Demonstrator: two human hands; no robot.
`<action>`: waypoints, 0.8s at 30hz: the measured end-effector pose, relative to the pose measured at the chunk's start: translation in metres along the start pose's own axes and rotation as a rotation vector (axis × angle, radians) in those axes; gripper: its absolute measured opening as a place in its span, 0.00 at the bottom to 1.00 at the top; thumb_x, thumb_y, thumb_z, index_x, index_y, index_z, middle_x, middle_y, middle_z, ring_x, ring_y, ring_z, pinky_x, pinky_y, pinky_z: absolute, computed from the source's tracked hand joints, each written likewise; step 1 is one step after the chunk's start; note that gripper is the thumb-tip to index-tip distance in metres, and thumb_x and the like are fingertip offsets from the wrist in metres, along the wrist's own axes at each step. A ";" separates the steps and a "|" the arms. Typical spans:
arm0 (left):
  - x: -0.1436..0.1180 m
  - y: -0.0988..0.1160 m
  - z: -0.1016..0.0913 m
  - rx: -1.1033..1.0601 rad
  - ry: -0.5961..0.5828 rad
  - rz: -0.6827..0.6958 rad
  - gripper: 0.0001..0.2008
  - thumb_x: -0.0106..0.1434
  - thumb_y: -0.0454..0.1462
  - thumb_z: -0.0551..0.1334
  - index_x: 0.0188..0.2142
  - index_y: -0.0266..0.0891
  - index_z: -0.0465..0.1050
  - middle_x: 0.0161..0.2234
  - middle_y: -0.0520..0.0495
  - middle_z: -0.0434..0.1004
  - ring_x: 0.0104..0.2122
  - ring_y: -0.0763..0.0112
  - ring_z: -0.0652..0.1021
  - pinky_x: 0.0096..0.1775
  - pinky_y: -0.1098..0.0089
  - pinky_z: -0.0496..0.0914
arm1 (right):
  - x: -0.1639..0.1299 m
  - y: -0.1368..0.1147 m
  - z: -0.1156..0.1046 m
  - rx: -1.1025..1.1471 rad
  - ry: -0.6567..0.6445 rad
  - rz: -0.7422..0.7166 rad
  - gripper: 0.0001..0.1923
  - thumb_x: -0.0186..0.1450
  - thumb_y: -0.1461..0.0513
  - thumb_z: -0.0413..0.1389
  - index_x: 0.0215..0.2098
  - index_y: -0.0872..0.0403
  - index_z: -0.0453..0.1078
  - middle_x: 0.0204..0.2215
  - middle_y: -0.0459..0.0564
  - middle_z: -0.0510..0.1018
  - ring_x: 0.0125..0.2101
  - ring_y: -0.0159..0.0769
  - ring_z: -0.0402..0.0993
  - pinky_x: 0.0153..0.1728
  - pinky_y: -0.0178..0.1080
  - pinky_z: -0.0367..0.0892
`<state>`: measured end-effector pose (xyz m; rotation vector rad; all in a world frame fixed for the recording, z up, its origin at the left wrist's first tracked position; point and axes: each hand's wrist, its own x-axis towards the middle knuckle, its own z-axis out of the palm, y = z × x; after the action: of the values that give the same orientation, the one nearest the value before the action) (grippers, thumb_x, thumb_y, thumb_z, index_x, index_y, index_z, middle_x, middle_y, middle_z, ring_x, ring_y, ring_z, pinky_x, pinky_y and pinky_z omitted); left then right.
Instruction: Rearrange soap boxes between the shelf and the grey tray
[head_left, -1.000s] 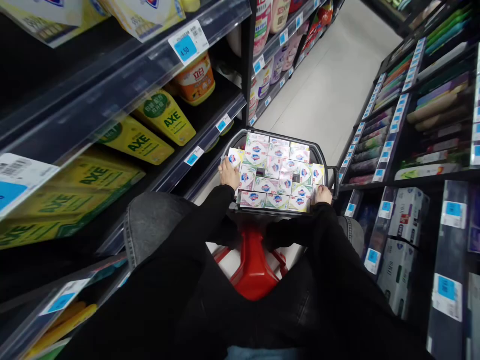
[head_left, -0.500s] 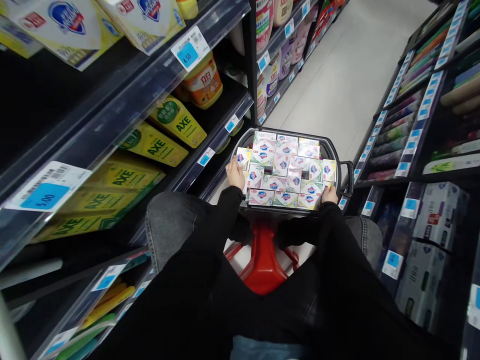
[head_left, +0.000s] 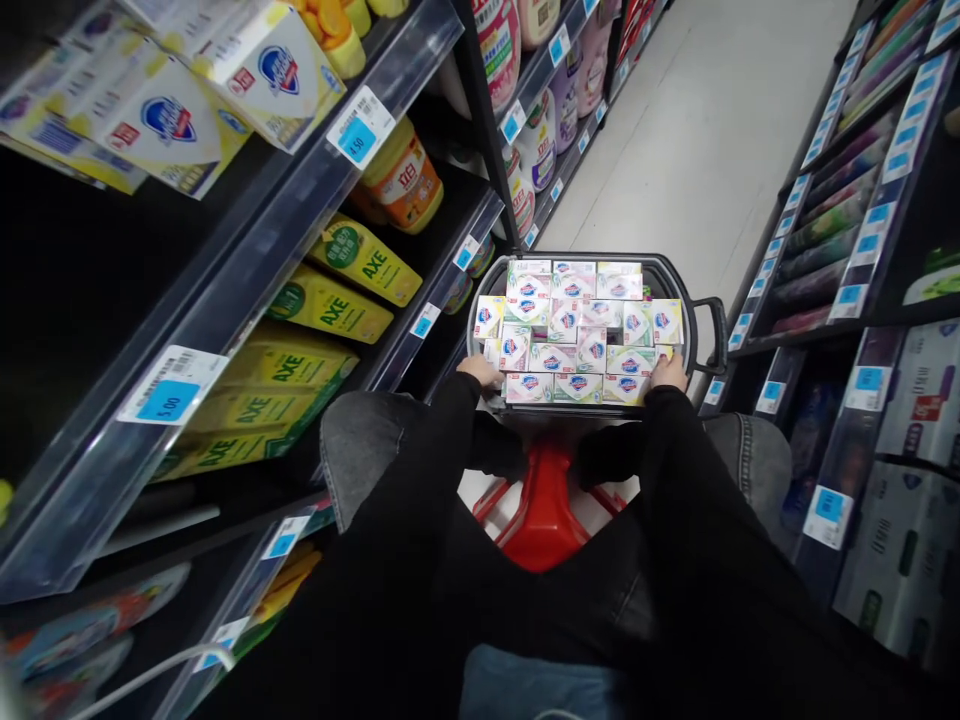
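A grey basket [head_left: 696, 297] sits in front of my knees, packed with several white, pink and green soap boxes [head_left: 577, 320] in tight rows. My left hand [head_left: 484, 372] grips the basket's near left corner, next to the outermost soap box. My right hand [head_left: 667, 372] holds the near right corner, fingers over the rim beside the front row of boxes. Both arms are in black sleeves. The basket's black side handle [head_left: 716, 335] sticks out to the right.
I sit on a red stool [head_left: 544, 515] in a narrow shop aisle. Left shelves hold yellow AXE pouches [head_left: 330, 305], an orange jar [head_left: 401, 180] and soap packs [head_left: 262, 65]. Right shelves [head_left: 847, 300] carry boxed goods. Pale floor [head_left: 675, 160] runs ahead.
My left hand slid from the basket's left side back to its near left corner. The view tilted and shifted, and the basket now sits closer to my knees.
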<state>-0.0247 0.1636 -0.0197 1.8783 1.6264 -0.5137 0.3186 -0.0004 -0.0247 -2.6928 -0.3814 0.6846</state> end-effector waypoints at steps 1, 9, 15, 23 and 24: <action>0.003 0.002 -0.001 0.029 -0.009 0.008 0.20 0.45 0.43 0.70 0.37 0.35 0.79 0.31 0.40 0.82 0.33 0.59 0.83 0.30 0.73 0.75 | -0.001 -0.001 -0.001 0.011 -0.008 0.002 0.18 0.70 0.59 0.45 0.54 0.58 0.67 0.40 0.60 0.76 0.40 0.44 0.72 0.46 0.44 0.64; -0.018 0.014 0.008 -0.045 0.081 -0.084 0.24 0.53 0.42 0.67 0.48 0.33 0.74 0.43 0.34 0.80 0.42 0.55 0.81 0.41 0.66 0.75 | -0.006 -0.006 -0.004 0.004 -0.046 0.032 0.19 0.71 0.60 0.43 0.56 0.58 0.65 0.46 0.63 0.75 0.44 0.47 0.72 0.48 0.47 0.64; -0.035 0.026 0.012 -0.092 0.139 -0.212 0.27 0.58 0.40 0.64 0.54 0.29 0.65 0.50 0.25 0.74 0.51 0.48 0.77 0.49 0.60 0.69 | -0.005 -0.006 -0.005 0.014 -0.078 0.029 0.20 0.71 0.59 0.43 0.57 0.59 0.65 0.48 0.65 0.74 0.48 0.51 0.71 0.48 0.46 0.62; -0.038 0.019 0.034 -0.787 0.318 -0.384 0.25 0.55 0.33 0.68 0.51 0.32 0.63 0.52 0.25 0.72 0.50 0.49 0.77 0.46 0.61 0.71 | -0.002 -0.005 -0.004 0.028 -0.070 0.024 0.20 0.71 0.60 0.43 0.55 0.61 0.66 0.47 0.65 0.74 0.46 0.51 0.71 0.47 0.46 0.62; -0.036 0.016 0.036 -0.889 0.315 -0.409 0.25 0.56 0.33 0.67 0.52 0.32 0.63 0.52 0.26 0.72 0.47 0.52 0.79 0.43 0.64 0.72 | -0.002 -0.005 -0.003 0.025 -0.072 0.022 0.20 0.71 0.60 0.43 0.55 0.61 0.66 0.47 0.65 0.74 0.46 0.51 0.71 0.47 0.46 0.62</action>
<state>-0.0118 0.1114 -0.0207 0.9944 1.9915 0.3498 0.3178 0.0023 -0.0193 -2.6583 -0.3600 0.7892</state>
